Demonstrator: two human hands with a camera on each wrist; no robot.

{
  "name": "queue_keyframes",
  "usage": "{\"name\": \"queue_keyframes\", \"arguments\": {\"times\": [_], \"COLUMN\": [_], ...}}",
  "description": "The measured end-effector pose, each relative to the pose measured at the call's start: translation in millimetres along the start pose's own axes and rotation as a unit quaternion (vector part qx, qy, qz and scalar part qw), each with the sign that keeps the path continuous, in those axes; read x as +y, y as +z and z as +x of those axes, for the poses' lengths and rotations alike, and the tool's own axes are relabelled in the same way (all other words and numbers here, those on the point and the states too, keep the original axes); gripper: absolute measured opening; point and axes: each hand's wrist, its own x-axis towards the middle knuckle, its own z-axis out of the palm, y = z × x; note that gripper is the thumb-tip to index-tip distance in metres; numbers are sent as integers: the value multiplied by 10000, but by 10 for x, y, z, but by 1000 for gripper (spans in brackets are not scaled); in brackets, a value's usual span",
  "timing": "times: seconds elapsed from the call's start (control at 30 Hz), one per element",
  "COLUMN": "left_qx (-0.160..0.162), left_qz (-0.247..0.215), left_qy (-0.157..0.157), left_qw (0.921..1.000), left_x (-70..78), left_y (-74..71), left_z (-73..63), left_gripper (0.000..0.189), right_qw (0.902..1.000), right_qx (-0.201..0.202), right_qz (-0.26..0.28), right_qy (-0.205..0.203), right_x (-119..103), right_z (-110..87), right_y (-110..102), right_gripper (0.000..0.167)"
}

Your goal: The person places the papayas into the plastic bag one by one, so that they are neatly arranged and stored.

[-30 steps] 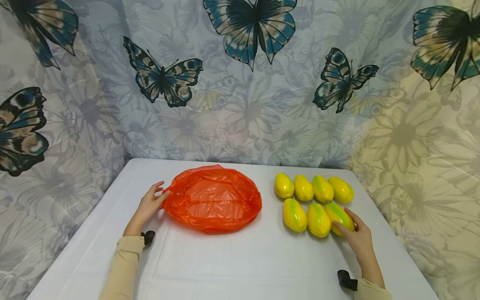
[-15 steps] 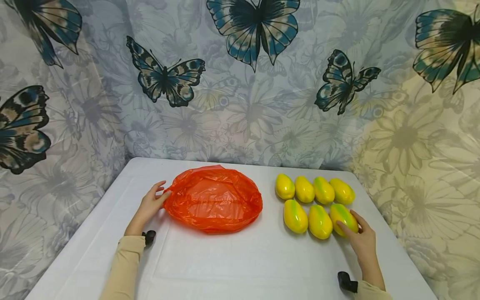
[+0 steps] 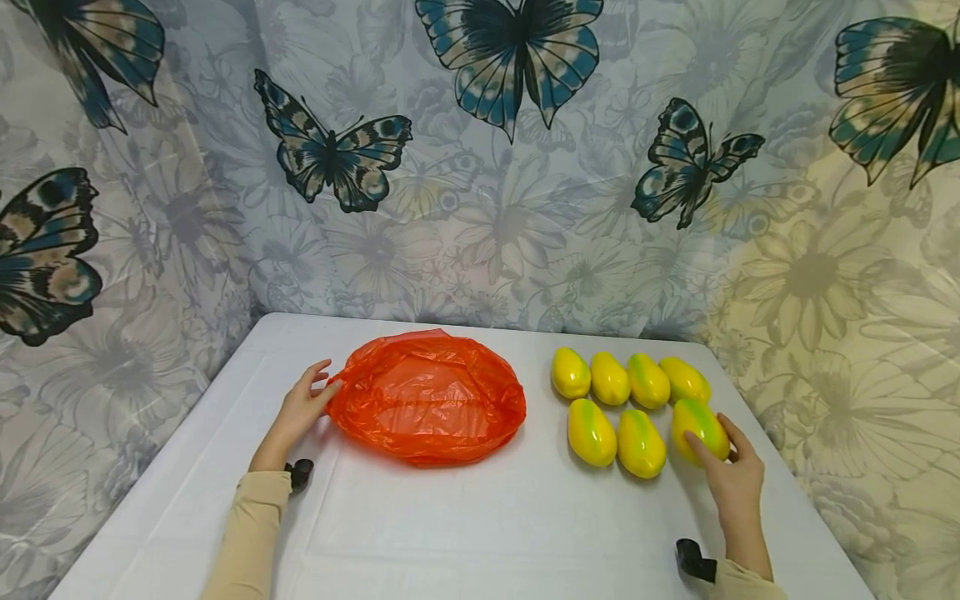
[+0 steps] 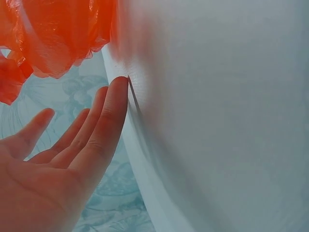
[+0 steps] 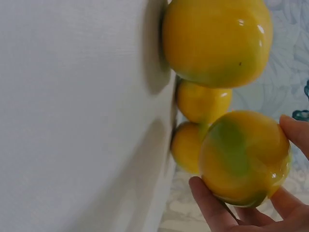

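Observation:
In the head view my left hand (image 3: 302, 408) lies at the left edge of a red plastic bag (image 3: 431, 400), its mouth spread wide. The left wrist view has that hand (image 4: 72, 150) with fingers extended, one fingertip at the white tabletop and the bag (image 4: 63, 34) just beyond. On the right, my right hand (image 3: 735, 475) grips a glossy yellow mango (image 3: 699, 429) with a green streak, thumb on one side and fingers on the other. In the right wrist view this mango (image 5: 244, 157) is raised off the white surface.
Several similar mangoes stand in two rows: a back row with a mango (image 3: 609, 379) and others, and two in front, one a mango (image 3: 591, 433). A white cloth covers the table (image 3: 450, 533). Behind hangs a butterfly-patterned curtain (image 3: 510, 233).
My right hand has drawn the mango rightward, away from the front row, and lifted it. My left hand and the red bag stay in place.

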Motion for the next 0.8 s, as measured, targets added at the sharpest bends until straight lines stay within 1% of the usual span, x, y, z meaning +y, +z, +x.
{"name": "queue_keyframes", "arguments": {"times": [0.43, 0.8], "left_qx": [-17, -29], "left_qz": [-42, -68], "left_qy": [4, -5], "left_qw": [10000, 10000], "left_x": [-23, -12], "left_y": [-4, -6], "left_z": [-9, -11], "left_gripper": [71, 72], "right_qw": [9990, 9982], "right_qx": [254, 277], "right_qz": [350, 453], "right_qy": [-121, -294], "right_x": [-141, -284], "right_z": [0, -27], "right_y": [24, 114], "right_gripper": [71, 71]}}
